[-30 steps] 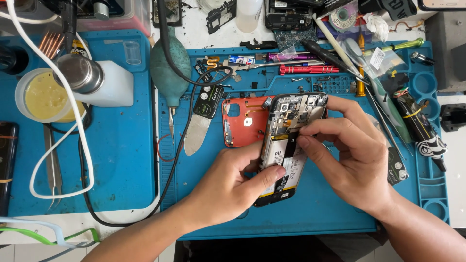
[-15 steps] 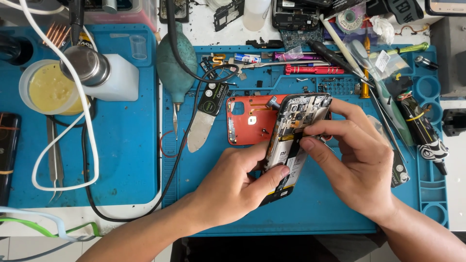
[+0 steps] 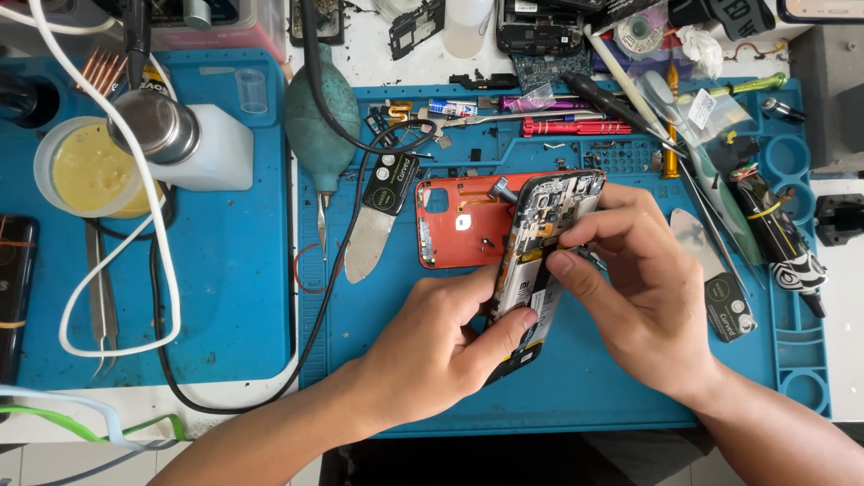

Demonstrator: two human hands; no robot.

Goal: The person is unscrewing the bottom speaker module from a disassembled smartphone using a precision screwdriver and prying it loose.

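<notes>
One opened smartphone (image 3: 540, 261), centre frame: left hand (image 3: 441, 351) pinches its lower edge, right hand (image 3: 643, 288) pinches its side; one red back cover (image 3: 454, 225) behind.

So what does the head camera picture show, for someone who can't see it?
Two bare hands, left hand and right hand, hold an opened black smartphone with its insides showing, tilted above a blue rubber work mat. An orange-red phone back cover lies beside it.
</notes>
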